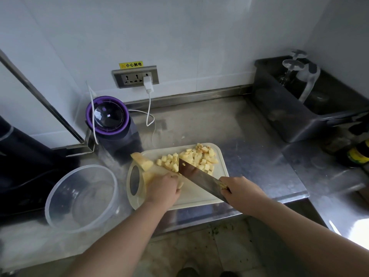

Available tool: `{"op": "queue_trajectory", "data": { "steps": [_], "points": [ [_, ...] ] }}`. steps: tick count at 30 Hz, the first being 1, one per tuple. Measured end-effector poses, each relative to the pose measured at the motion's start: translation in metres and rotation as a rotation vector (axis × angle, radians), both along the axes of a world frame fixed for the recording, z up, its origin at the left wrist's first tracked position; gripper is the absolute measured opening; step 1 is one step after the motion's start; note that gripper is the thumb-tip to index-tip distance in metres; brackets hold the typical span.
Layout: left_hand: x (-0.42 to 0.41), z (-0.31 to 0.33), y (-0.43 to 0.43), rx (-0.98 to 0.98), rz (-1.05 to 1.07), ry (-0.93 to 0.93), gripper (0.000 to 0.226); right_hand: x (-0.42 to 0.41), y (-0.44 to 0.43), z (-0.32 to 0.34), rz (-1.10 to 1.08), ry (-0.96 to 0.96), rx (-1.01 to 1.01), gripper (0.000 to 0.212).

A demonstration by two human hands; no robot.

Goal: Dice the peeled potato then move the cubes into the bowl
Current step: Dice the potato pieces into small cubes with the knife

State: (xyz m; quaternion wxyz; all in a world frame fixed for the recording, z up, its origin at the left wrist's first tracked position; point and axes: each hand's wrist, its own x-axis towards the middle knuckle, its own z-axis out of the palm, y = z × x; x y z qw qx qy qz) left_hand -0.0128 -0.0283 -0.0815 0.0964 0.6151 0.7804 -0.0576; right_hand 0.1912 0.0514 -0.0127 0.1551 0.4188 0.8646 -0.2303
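Left hand (162, 189), right of the clear round plastic bowl (81, 196) on the steel desk (249, 136), is gripping a pale peeled potato chunk (148, 176) on the white cutting board (196, 194); yellow cubes (191, 158) are lying beyond the broad steel cleaver (197, 176), whose handle the right hand (239, 190) is clasping.

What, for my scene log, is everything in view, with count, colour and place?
cutting board: one, white, counter centre
potato cubes: a pile, pale yellow, board's far right
potato chunks: two, pale yellow, board's left
cleaver: one, steel, blade over board
bowl: one, clear plastic, empty, left of board
appliance: one, dark with purple ring, behind board
wall socket: one, grey, back wall
charger: one, white, plugged in, cable trailing
warning sticker: one, yellow, above socket
sink: one, steel, far right
bottles: dark, count unclear, right edge
counter: one, steel
left hand: holds a potato chunk
right hand: grips cleaver handle
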Motion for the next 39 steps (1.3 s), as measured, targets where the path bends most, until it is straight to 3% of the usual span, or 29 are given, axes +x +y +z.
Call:
{"op": "queue_trajectory", "data": {
  "steps": [4, 10, 14, 23, 32, 39],
  "points": [
    [0.006, -0.008, -0.003, 0.002, 0.169, -0.172, 0.037, 0.002, 0.000, -0.004, 0.020, -0.011, 0.006, 0.032],
    [0.008, -0.009, -0.006, 0.027, 0.045, -0.288, 0.032, 0.004, 0.003, -0.008, 0.064, -0.025, 0.023, 0.031],
    [0.009, -0.012, -0.022, 0.142, 0.111, -0.210, 0.031, 0.001, -0.003, -0.010, 0.107, -0.060, 0.035, 0.031],
    [0.017, -0.014, -0.011, 0.139, 0.133, -0.119, 0.034, -0.006, -0.007, -0.019, 0.222, -0.126, 0.064, 0.038],
    [0.023, -0.017, -0.034, 0.055, -0.041, -0.045, 0.046, -0.006, -0.016, -0.022, 0.165, -0.064, 0.060, 0.042],
    [0.024, -0.018, -0.033, 0.084, -0.040, -0.045, 0.042, -0.012, -0.033, -0.028, 0.174, -0.060, 0.039, 0.040]
  ]
}}
